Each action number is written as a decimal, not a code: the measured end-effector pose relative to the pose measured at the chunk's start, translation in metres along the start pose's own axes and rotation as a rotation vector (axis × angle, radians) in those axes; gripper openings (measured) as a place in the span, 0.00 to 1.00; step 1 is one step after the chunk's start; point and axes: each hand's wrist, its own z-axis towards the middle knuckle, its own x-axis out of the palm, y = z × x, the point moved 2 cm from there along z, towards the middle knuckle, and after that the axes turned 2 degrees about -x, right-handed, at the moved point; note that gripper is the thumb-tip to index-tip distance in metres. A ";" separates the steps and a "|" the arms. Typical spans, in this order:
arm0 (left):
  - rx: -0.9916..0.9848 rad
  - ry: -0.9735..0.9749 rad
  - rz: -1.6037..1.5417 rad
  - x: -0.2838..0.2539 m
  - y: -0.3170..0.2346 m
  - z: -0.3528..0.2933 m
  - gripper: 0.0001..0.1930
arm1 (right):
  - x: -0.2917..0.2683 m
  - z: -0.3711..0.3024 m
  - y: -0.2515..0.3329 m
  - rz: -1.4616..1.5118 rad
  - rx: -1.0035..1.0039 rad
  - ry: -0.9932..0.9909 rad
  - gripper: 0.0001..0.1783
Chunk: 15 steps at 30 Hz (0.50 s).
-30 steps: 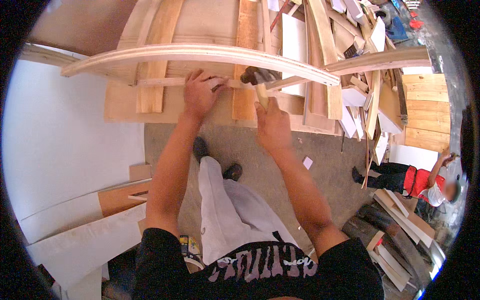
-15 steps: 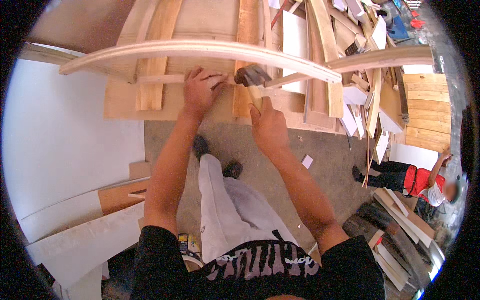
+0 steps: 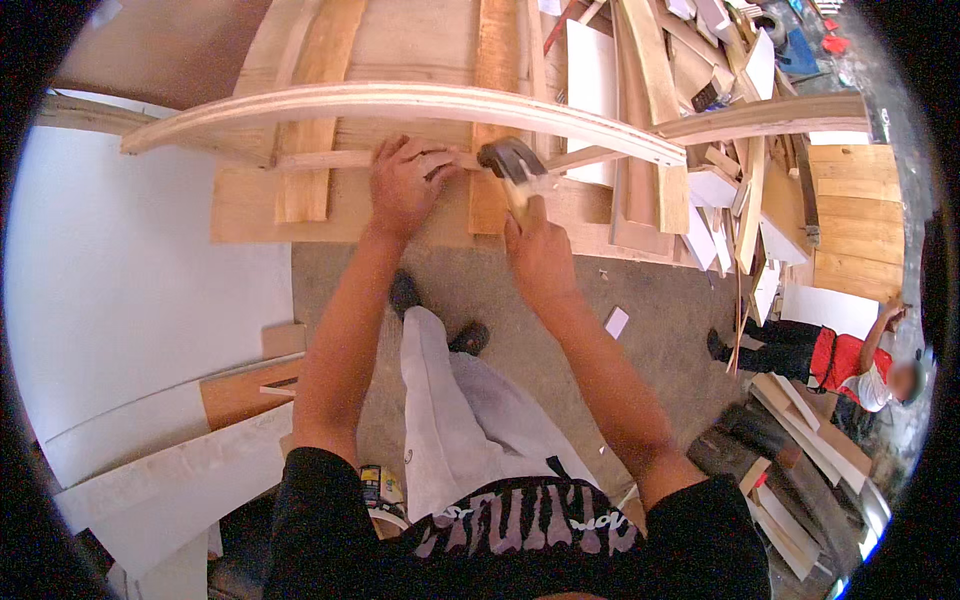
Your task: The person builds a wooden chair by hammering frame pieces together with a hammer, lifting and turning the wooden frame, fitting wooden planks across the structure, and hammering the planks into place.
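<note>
A hammer [image 3: 512, 160] with a dark metal head and a pale wooden handle is in my right hand [image 3: 540, 258], fingers closed round the handle. Its head is beside the right end of a thin wooden strip [image 3: 322, 160]. Over that strip lies my left hand [image 3: 403, 188], its fingers bent round it; a nail, if there is one, cannot be made out. Just beyond both hands, a curved plywood-edged rail [image 3: 400, 97] spans the frame. A second wooden rail [image 3: 765, 120] joins near its right end.
Under the frame is a wooden worktop [image 3: 245, 210] with planks across it. Offcuts [image 3: 715, 190] pile up at the right. A white panel [image 3: 150, 250] stands at the left, above long boards [image 3: 190, 470]. At the far right is a person in a red vest [image 3: 835, 362].
The hammer head has shifted slightly right and tilted with my right hand. My left hand keeps its place on the strip.
</note>
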 end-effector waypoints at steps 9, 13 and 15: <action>0.023 -0.018 -0.022 0.000 -0.003 0.007 0.11 | 0.008 0.010 -0.003 0.024 0.090 -0.012 0.18; 0.009 0.040 0.075 -0.004 0.001 0.002 0.11 | -0.004 0.012 0.011 0.145 0.126 0.022 0.18; -0.018 0.029 -0.060 -0.003 -0.002 0.005 0.14 | -0.003 0.006 0.007 0.207 0.180 -0.043 0.18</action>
